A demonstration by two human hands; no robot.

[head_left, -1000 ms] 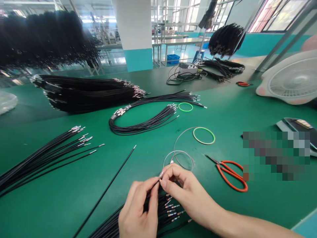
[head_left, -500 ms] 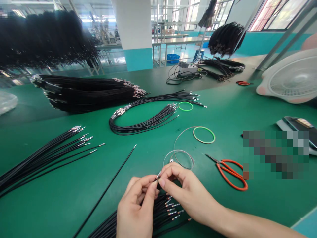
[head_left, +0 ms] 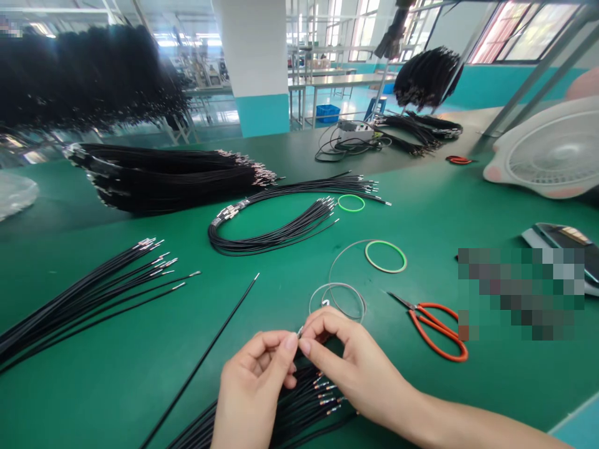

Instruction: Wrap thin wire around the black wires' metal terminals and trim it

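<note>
My left hand (head_left: 257,377) is closed, thumb and forefinger pinching a black cable near its small silver end (head_left: 300,330). Fingertip to fingertip with it, my right hand (head_left: 349,358) pinches at the same cable end; the exact grip is hidden by the fingers. Beneath both hands lies a bundle of black cables (head_left: 322,390) with metal-tipped ends. Just beyond the right hand a thin strip (head_left: 337,285) lies in loops, running from a narrow green ring (head_left: 385,256). One single black cable (head_left: 201,360) rests to the left of my hands.
Orange-handled scissors (head_left: 437,324) lie on the green table at right. Cable bundles sit at left (head_left: 93,293), centre (head_left: 262,243) and back left (head_left: 173,178). Another green ring (head_left: 350,203) lies beyond. A white fan (head_left: 552,149) stands far right, near a power box (head_left: 355,132).
My left hand has rolled and shifted slightly left and down, its thumb now on top of the cable end. The right hand stays nearly in place, still pinching.
</note>
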